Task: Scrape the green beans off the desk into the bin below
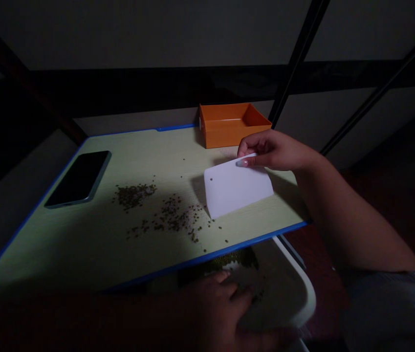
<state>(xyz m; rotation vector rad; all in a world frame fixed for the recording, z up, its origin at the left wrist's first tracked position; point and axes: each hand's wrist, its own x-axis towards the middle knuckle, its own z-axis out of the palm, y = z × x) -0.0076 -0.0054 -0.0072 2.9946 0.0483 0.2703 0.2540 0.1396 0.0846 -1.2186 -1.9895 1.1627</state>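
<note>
My right hand (pixel 269 149) pinches the top edge of a white plastic scraper (pixel 238 188), which stands tilted on the pale tabletop (pixel 108 249). A small dark spot shows near the scraper's upper left corner. Left of its lower edge lie small brown grains (pixel 174 215), loosely scattered. A denser heap of brown grains (pixel 130 195) sits farther left, with a pale bit on it. Below the table's front edge, my left hand (pixel 225 308) is in shadow with its fingers apart, over a white tub (pixel 308 293). Greenish grains (pixel 236 259) lie inside the tub.
An orange open box (pixel 229 137) stands at the back of the table, just beyond my right hand. At the left lies a phone (pixel 78 178) with a dark screen. Blue edging (pixel 258 240) runs round the tabletop. Behind the table rises a panelled surface (pixel 156 34).
</note>
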